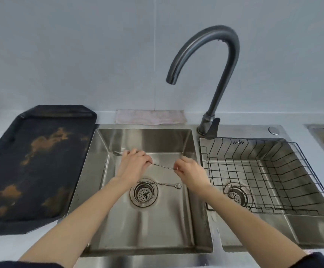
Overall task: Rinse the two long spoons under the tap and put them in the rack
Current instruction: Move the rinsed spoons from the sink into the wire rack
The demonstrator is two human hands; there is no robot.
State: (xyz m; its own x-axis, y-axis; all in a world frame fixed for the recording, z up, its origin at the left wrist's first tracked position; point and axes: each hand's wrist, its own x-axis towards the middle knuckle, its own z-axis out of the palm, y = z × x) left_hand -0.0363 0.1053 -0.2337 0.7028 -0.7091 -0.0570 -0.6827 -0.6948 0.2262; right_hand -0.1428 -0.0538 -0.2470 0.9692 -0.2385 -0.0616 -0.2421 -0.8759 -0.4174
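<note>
Held spoon [163, 166] | pinched by left hand [136, 161], right hand [188, 169] | second spoon [165, 184] on basin floor | rack [273, 175] at 3 o'clock

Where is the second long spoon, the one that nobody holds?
It lies on the floor of the left sink, across the top of the drain, bowl pointing right, below both hands.

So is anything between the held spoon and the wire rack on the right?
Only the steel divider between the basins. Both hands, left and right, hold the spoon in the left basin; the rack looks empty.
</note>
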